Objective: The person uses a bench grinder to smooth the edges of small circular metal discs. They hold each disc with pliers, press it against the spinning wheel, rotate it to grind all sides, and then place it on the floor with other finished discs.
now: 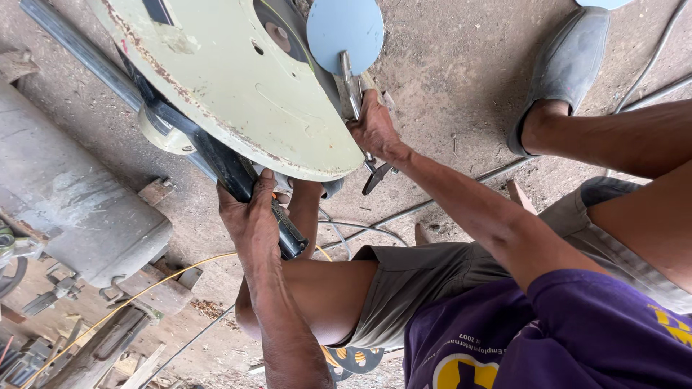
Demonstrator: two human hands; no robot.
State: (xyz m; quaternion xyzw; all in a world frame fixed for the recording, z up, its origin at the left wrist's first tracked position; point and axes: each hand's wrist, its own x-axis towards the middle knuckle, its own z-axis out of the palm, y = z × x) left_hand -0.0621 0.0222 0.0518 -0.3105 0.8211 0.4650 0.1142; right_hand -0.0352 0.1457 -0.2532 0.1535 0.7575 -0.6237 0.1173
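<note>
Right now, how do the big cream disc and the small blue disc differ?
The cream disc is far larger than the blue disc. The cream disc is rusty at the rim and scuffed, with holes in its face; the blue disc looks smooth and clean. The left hand grips a dark bar under the cream disc; the right hand is below the blue disc. Both are flat and rounded.

Large disc panel (231, 86) sits at top centre, above the knee (324, 288). Left hand (252, 216) grips the bar (231, 169) under the panel's lower edge. Right hand (375, 130) is at the panel's right edge, on the pliers (353, 90). Cylindrical drum (65, 194) lies on the floor (447, 65) at left.
</note>
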